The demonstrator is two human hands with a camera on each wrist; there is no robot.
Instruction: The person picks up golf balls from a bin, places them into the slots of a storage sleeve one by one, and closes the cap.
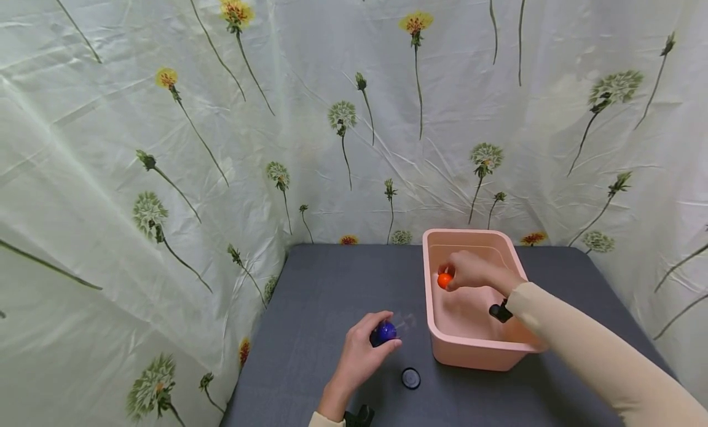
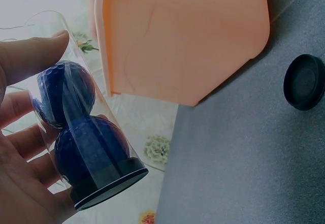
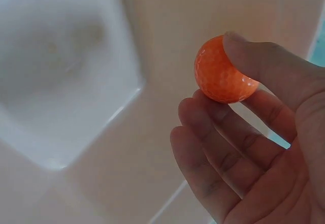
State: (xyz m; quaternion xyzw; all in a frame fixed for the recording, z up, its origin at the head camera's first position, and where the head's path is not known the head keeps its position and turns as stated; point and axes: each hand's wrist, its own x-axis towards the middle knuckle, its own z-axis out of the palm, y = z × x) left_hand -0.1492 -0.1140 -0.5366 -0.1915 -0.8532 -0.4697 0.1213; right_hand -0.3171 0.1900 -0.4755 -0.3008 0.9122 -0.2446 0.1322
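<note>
My right hand (image 1: 467, 270) pinches an orange golf ball (image 3: 223, 71) between thumb and fingertips, inside the outline of the pink bin (image 1: 470, 344) in the head view. Left of the bin, my left hand (image 1: 362, 350) grips a clear plastic tube (image 2: 84, 127) with the fingers curled round it. Two dark blue golf balls (image 2: 94, 145) sit one above the other in the tube. A black cap (image 2: 109, 186) closes its lower end; the other end has no cap. On the table lies a loose round black cap (image 1: 410, 378), just below and right of the left hand.
The dark grey table (image 1: 326, 279) carries the bin on its right side. Behind and to the left hangs a pale curtain (image 1: 310, 126) printed with dandelions. My right sleeve (image 1: 597, 353) crosses the bin's right front rim.
</note>
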